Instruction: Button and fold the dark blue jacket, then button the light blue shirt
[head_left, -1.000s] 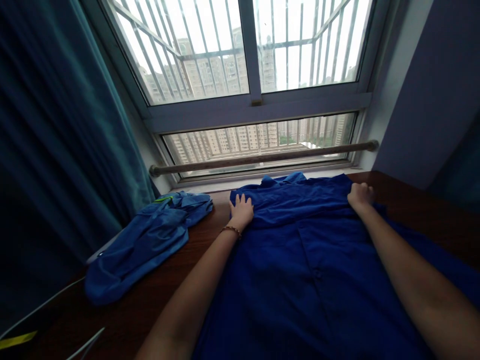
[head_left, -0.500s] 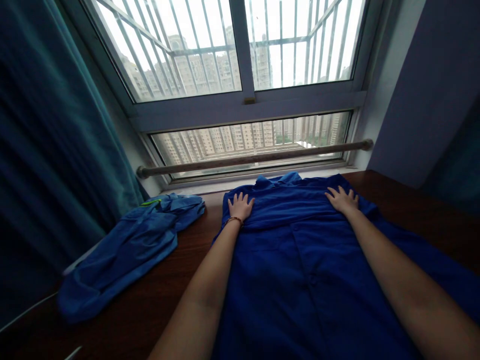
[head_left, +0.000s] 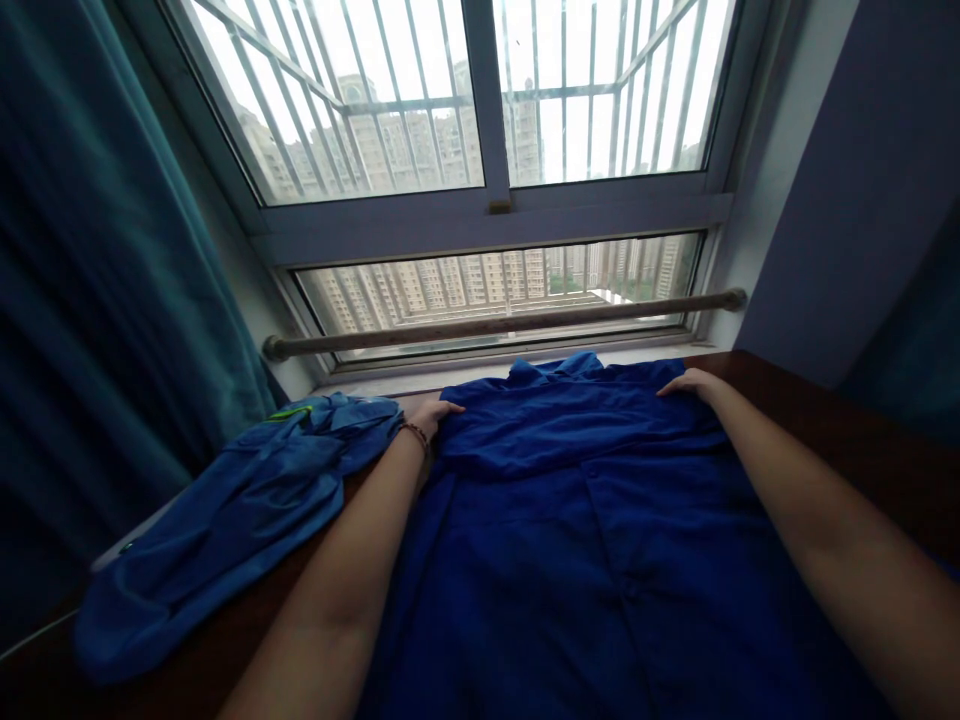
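A dark blue shirt (head_left: 525, 540) with a buttoned front lies spread out, its collar end toward the window and its near end running out of view below. At its far left corner my left hand (head_left: 433, 414), with a beaded bracelet on the wrist, is closed on the edge, thumb on top. My right hand (head_left: 690, 383) pinches the far right corner, thumb over the cloth and the other fingers hidden beneath or behind it. Wrinkles run across the cloth between the two hands.
A lighter blue garment (head_left: 225, 530) with a green strip lies crumpled at left, beside a blue curtain (head_left: 105, 240). Dark brown wood (head_left: 832, 450) shows at right. Beyond the shirt are a horizontal rail (head_left: 510, 322) and a barred window (head_left: 495, 110).
Both hands, flat on the shirt with fingers spread before, have moved outward to its far corners and closed on the edges. The cloth at right has been drawn in or shifted.
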